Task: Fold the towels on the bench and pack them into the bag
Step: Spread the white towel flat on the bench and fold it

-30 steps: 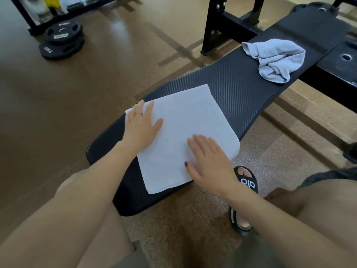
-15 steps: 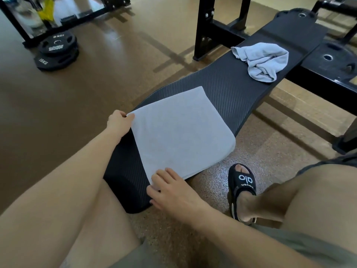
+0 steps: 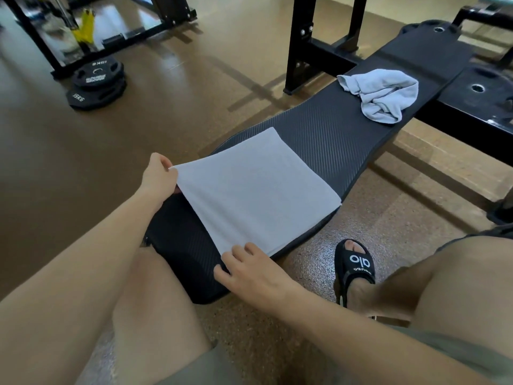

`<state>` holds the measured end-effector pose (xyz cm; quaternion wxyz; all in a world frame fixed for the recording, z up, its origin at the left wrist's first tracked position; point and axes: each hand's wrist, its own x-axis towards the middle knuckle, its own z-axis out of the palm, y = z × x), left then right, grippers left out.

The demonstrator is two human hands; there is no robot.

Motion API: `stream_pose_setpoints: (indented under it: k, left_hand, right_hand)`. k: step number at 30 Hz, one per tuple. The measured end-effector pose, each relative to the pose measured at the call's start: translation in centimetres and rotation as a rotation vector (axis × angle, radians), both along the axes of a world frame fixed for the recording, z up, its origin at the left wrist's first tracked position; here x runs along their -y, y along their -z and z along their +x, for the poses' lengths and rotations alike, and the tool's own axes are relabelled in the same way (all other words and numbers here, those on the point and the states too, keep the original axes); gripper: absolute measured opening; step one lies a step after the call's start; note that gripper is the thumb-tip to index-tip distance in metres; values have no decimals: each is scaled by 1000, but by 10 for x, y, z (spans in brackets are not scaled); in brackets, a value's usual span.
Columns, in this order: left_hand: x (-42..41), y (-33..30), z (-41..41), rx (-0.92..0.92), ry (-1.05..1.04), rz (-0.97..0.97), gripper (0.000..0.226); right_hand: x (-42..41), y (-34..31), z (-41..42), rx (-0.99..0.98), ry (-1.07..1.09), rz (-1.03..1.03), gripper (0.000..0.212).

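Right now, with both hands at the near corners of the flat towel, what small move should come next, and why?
Probably lift that edge and fold it over to the far edge. The left hand pinches one corner of the flat towel, already raised; the right hand grips the other corner at the bench edge. The crumpled towel waits; no bag is in view.
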<state>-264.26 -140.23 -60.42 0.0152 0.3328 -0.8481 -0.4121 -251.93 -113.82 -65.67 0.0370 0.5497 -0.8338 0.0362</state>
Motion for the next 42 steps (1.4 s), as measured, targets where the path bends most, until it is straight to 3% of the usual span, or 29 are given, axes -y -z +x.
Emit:
stream_pose_setpoints:
  k: [6, 14, 21, 24, 27, 31, 34, 40, 42]
  left_hand:
    - [18, -3, 32, 37, 55, 0, 13]
    - [20, -11, 47, 67, 92, 1, 22]
    - [16, -16, 52, 9, 83, 64, 15]
    - [16, -26, 51, -11, 80, 79, 19]
    - [18, -43, 44, -2, 64, 131, 26]
    - [8, -60, 25, -5, 297, -93, 26]
    - [-7, -69, -4, -42, 401, -135, 16]
    - [-34, -45, -79, -1, 550, -266, 26]
    - [-43, -31, -99, 23, 556, -249, 31]
  right_hand:
    - [-7, 3, -1, -85, -65, 36, 25]
    - [-28, -9, 14, 7, -37, -114, 22]
    - [-33, -9, 9, 57, 71, -134, 39]
    - [-33, -20, 7, 234, 293, -359, 31]
    - [-46, -33, 0, 607, 593, -612, 16]
    - [-68, -45, -26, 967, 836, -830, 24]
    - [-81, -48, -57, 1050, 919, -818, 17]
    - [-107, -44, -130, 1367, 1066, -679, 11]
    - [-115, -40, -151, 1331, 1085, -575, 13]
